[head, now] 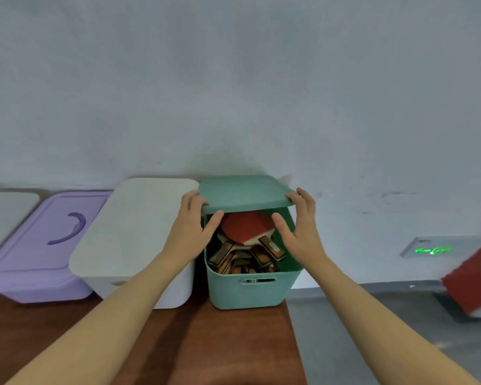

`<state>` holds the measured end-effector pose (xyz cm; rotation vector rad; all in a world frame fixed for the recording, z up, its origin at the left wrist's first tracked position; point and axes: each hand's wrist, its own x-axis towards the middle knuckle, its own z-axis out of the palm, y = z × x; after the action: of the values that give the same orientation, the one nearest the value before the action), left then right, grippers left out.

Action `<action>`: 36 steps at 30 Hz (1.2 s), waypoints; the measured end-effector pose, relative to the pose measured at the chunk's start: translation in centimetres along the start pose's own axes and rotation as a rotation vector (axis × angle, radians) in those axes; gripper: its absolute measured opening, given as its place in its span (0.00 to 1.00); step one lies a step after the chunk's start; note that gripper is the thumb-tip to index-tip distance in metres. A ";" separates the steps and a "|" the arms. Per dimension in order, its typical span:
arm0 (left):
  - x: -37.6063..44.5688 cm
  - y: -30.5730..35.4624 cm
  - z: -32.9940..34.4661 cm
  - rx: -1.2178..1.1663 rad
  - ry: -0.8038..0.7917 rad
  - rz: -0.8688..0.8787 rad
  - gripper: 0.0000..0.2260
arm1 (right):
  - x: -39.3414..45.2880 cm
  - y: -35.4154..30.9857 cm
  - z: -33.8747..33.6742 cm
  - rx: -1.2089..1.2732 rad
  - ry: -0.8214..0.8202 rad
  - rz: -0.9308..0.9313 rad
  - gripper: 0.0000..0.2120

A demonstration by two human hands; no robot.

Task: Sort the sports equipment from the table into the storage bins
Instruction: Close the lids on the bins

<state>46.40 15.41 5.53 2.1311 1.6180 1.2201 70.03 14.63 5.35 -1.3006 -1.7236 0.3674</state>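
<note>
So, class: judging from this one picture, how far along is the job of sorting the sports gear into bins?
Done: the green bin already holds several table tennis bats, and the white bin and purple bin have lids on. In hand: the left hand and right hand hold the green lid tilted over the bin. Left: seating that lid. No loose gear shows on the table.

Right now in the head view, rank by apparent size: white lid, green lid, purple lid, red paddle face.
1. white lid
2. purple lid, partly hidden by the white one, so close call
3. green lid, tilted and foreshortened
4. red paddle face
</note>
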 end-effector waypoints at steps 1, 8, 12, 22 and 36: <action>-1.1 -0.4 0.3 0.007 -0.047 0.009 0.19 | -1.0 0.3 0.0 -0.001 -0.009 0.010 0.25; -7.3 -1.4 3.4 0.137 -0.181 0.082 0.32 | -6.6 2.3 -0.1 -0.048 -0.064 0.100 0.30; -8.8 -1.9 4.6 0.166 -0.178 0.079 0.35 | -8.1 3.4 0.1 -0.073 -0.091 0.144 0.30; -8.8 -2.0 4.3 0.115 -0.148 0.074 0.35 | -9.3 4.7 1.1 -0.059 -0.070 0.198 0.27; -9.5 -1.3 4.5 -0.032 -0.049 0.016 0.21 | -9.7 4.5 0.8 -0.074 -0.084 0.252 0.26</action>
<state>48.12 9.05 -2.75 2.1409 1.5539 1.1815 72.30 8.11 -2.89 -1.5827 -1.6583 0.5126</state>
